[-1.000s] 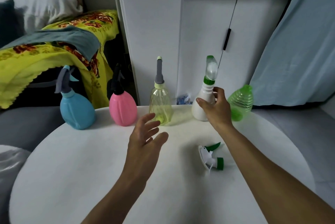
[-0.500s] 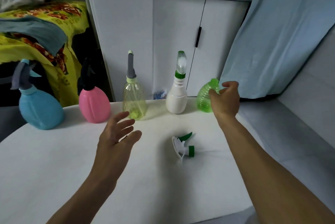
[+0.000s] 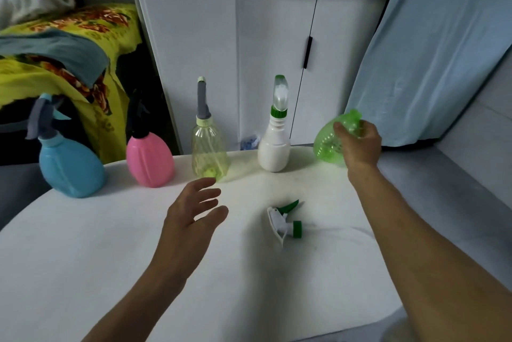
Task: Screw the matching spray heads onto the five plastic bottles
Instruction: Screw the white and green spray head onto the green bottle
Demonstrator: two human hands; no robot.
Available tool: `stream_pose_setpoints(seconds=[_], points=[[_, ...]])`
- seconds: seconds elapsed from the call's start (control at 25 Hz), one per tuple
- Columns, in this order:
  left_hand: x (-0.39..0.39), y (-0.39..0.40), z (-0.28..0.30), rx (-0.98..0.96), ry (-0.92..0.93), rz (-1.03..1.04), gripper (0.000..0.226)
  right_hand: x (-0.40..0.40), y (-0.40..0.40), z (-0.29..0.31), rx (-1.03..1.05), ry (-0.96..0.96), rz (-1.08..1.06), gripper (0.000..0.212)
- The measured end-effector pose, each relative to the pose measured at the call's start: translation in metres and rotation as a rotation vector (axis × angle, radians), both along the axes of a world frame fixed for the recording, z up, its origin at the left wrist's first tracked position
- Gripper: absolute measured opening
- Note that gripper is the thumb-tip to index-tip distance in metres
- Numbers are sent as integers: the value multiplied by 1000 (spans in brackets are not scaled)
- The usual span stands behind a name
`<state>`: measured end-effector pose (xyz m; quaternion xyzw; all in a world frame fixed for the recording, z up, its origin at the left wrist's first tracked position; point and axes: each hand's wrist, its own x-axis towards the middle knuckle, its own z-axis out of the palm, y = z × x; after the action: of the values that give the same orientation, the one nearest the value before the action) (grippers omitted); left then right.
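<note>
Along the far edge of the white round table (image 3: 83, 272) stand a blue bottle (image 3: 70, 167), a pink bottle (image 3: 149, 160), a clear yellow-green bottle (image 3: 209, 153) and a white bottle (image 3: 274, 147), each with a spray head on. My right hand (image 3: 358, 145) grips the headless green ribbed bottle (image 3: 328, 142) at the far right and holds it tilted. A white and green trigger spray head (image 3: 285, 224) lies loose on the table between my arms. My left hand (image 3: 194, 217) hovers over the table, fingers spread, holding nothing.
A white cabinet (image 3: 277, 50) stands right behind the table. A bed with a yellow flowered cover (image 3: 55, 64) is at the left, and a light blue cloth (image 3: 432, 64) hangs at the right. Grey floor shows beyond the table's right edge.
My right hand left the white bottle, moved right and took hold of the green bottle, which is now tilted. My left hand stayed spread over the table.
</note>
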<state>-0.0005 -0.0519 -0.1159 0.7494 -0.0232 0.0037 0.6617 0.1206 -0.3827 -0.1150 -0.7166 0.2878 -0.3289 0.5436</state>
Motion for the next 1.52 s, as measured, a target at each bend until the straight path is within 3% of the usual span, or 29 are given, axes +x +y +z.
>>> stream_pose_setpoints(seconds=[0.12, 0.2, 0.28, 0.4, 0.56, 0.64, 0.68, 0.76, 0.8, 0.88, 1.04, 1.12, 1.24, 1.28, 1.36, 1.52], points=[[-2, -7, 6, 43, -18, -25, 46, -23, 24, 41, 95, -99, 87, 47], [-7, -9, 14, 36, -58, -38, 57, -51, 49, 67, 40, -51, 346, 46], [-13, -7, 21, 42, -155, -74, 83, -85, 77, 84, -55, 24, 682, 49], [-23, -5, 28, 110, -311, -194, 107, -134, 120, 78, -1, 31, 1113, 42], [-31, 2, 33, 236, -396, -184, 80, -155, 139, 67, 194, 83, 1377, 50], [-34, 7, 34, 316, -390, -115, 77, -149, 127, 60, 135, 222, 1281, 58], [-35, 9, 33, 352, -380, -87, 78, -145, 121, 53, -132, 355, 1131, 58], [-36, 13, 31, 417, -366, -52, 80, -140, 114, 31, -866, 725, 829, 50], [-35, 15, 30, 436, -360, -43, 81, -137, 114, 17, -1054, 863, 748, 45], [-35, 18, 29, 447, -351, -35, 83, -135, 117, -5, -1082, 982, 718, 40], [-33, 23, 27, 545, -419, -15, 84, -129, 115, -14, -1155, 819, 624, 29], [-31, 25, 26, 657, -484, 1, 82, -128, 111, -1, -928, 550, 570, 21], [-25, 28, 24, 847, -561, 28, 78, -126, 98, 39, 59, -44, 614, 16], [-23, 29, 23, 877, -562, 37, 78, -127, 94, 52, 288, -180, 646, 18], [-20, 28, 22, 902, -540, 51, 79, -129, 86, 67, 512, -322, 669, 24], [-20, 23, 18, 930, -532, 53, 80, -136, 85, 77, 580, -410, 626, 21]])
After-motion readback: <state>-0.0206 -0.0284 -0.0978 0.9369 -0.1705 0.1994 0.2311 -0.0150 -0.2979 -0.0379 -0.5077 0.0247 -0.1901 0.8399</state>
